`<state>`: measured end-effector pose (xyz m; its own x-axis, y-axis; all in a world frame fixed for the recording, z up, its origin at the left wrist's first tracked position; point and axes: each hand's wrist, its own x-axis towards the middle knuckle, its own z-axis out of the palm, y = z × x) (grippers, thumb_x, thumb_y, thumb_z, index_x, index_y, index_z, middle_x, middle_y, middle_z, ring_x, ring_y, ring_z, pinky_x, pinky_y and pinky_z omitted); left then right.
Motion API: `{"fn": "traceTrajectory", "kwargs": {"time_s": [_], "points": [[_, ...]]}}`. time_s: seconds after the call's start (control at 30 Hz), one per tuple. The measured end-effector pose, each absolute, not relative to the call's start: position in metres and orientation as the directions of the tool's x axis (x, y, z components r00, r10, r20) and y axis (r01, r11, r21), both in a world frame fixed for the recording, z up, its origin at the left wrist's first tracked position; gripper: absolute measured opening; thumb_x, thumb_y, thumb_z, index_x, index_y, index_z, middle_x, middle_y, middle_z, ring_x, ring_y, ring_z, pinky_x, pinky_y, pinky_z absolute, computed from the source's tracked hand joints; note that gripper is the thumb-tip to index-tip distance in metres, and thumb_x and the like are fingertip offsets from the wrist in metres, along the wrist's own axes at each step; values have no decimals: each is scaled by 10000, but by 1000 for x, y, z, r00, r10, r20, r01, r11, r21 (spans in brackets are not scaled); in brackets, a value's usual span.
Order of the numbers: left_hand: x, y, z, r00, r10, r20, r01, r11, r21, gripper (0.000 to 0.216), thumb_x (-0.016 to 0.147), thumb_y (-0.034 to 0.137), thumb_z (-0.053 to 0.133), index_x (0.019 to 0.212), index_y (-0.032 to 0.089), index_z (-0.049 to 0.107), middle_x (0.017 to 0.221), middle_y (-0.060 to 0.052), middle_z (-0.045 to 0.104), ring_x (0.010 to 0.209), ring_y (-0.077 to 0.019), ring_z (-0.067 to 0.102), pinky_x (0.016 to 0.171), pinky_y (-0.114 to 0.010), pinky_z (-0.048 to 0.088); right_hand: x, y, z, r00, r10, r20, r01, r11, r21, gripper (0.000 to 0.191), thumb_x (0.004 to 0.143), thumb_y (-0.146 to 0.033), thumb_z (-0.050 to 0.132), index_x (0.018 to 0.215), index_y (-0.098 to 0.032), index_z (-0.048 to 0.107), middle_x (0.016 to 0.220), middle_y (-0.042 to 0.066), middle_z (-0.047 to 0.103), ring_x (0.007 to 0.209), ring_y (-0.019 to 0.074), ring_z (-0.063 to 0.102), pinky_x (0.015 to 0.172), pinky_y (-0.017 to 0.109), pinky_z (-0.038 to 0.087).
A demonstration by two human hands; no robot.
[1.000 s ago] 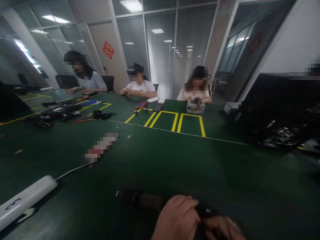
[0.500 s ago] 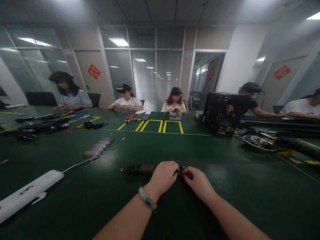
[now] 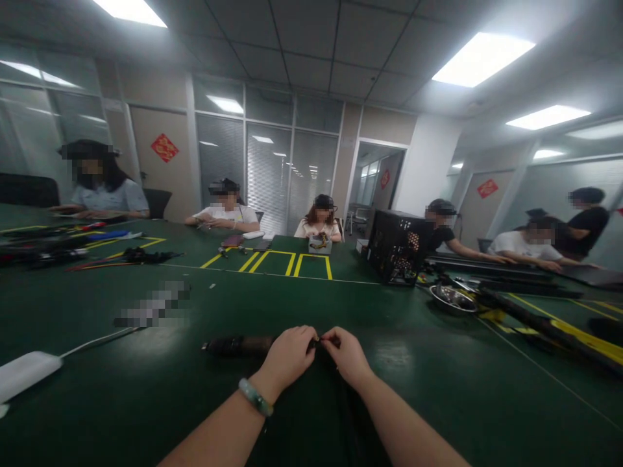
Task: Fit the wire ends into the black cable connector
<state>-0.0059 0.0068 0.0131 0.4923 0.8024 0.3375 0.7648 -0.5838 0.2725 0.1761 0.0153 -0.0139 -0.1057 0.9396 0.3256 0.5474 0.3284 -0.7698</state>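
A dark, tube-shaped tool lies sideways on the green table, a small metal tip at its left end. It resembles an electric screwdriver, but I cannot be sure. My left hand, with a green bangle at the wrist, is closed round its right part and covers it. Just to the right, my right hand pinches at that end with thumb and fingers. A tiny brassy bit shows between the two hands; what my right fingers hold is too small to make out.
At left lie a white power strip and a blurred-out item on its cord. Cable bundles lie farther back. At right stand a black computer case, a metal bowl and long dark parts. Several people sit around the table.
My view has tilted up and turned right, so the hands and tool appear farther left and slightly lower. Both hands stay at the tool's right end.
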Motion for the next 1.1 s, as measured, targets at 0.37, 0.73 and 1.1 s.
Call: {"fn": "traceTrajectory", "kwargs": {"time_s": [0.37, 0.73, 1.1], "points": [[-4, 24, 6, 491, 806, 329, 743, -585, 324, 117, 905, 275, 492, 954, 219, 582, 963, -20, 604, 905, -198, 567, 822, -340, 415, 179, 22, -6, -53, 898, 437, 688, 350, -636, 139, 882, -133, 527, 914, -213, 635, 943, 13, 618, 877, 164, 591, 772, 262, 455], [-6, 28, 6, 478, 825, 303, 735, -564, 377, 131, 889, 306, 534, 976, 238, 606, 991, 0, 634, 940, -186, 585, 849, -324, 422, 184, 18, -13, -141, 941, 309, 584, 331, -742, 79, 839, -163, 599, 865, -208, 659, 875, -9, 642, 793, 141, 602, 687, 222, 453], [-6, 30, 1, 500, 807, 315, 732, -588, 344, 147, 872, 276, 528, 976, 225, 618, 1032, -26, 634, 982, -209, 572, 889, -354, 416, 183, 17, -15, -191, 948, 255, 586, 318, -745, 84, 836, -197, 616, 869, -211, 692, 863, -4, 657, 765, 139, 598, 658, 210, 451]]}}
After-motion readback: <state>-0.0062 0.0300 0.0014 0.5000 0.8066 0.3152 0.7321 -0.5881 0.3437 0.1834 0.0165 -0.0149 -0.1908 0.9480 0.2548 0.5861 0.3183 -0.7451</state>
